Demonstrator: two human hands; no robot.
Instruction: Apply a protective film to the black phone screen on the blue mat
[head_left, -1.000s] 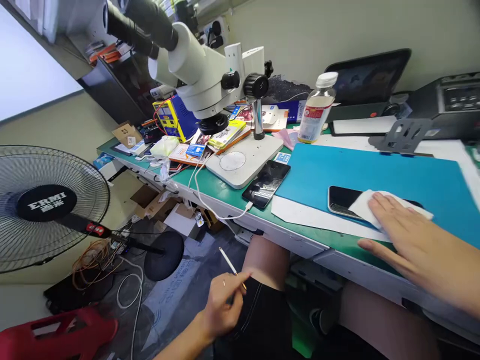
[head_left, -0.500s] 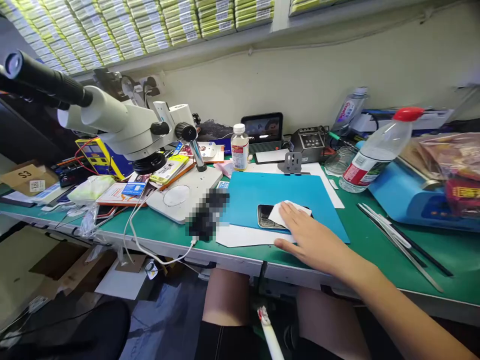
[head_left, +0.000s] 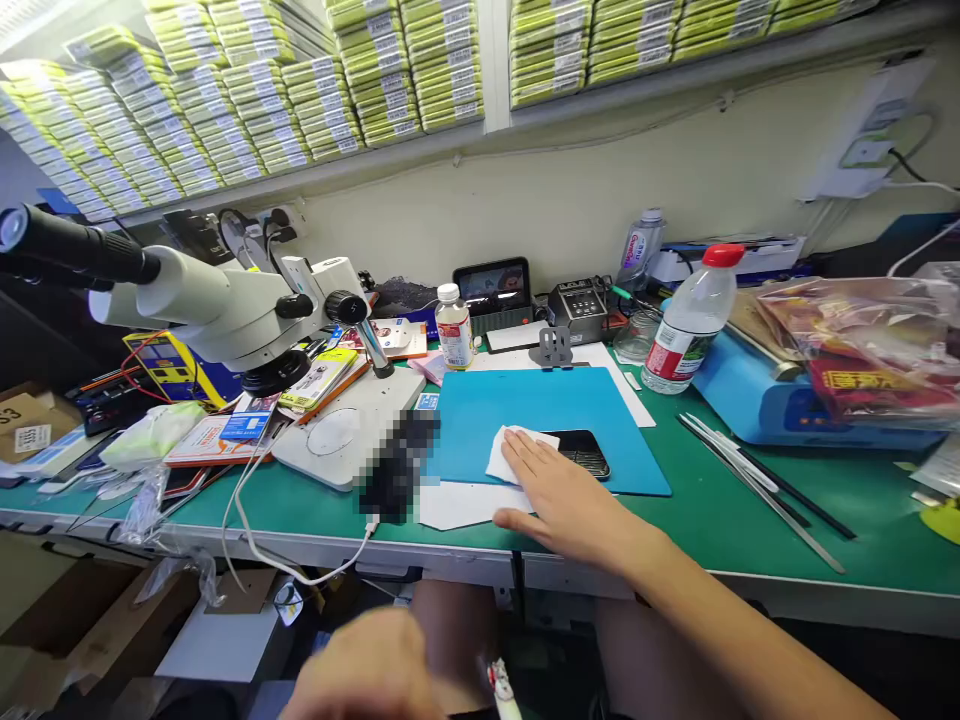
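My right hand (head_left: 551, 490) lies with its fingers flat and together on a folded white wipe (head_left: 496, 462), the thumb held out to the side. Hand and wipe press over the left part of a smartphone (head_left: 586, 455) with a dark screen; its right part shows, with streaky reflections. The phone rests on a blue mat (head_left: 525, 395). At the bottom edge my left hand (head_left: 367, 665) appears blurred, below the bench's front edge, its fingers not clear. Close to the camera a lit cigarette (head_left: 504, 690) points up, its ashy end outward.
A microscope (head_left: 217, 300) stands left on a white base beside a pixelated dark object (head_left: 397, 465) with a white cable. Behind the mat are a capped bottle (head_left: 454, 328) and a small screen (head_left: 493, 285). Right are a red-capped bottle (head_left: 690, 325), thin tools (head_left: 765, 485) and a blue machine (head_left: 780, 400).
My right hand has slid the wipe leftward across the phone, baring its right part. My left hand has come into view at the bottom. The camera view has shifted upward and to the right.
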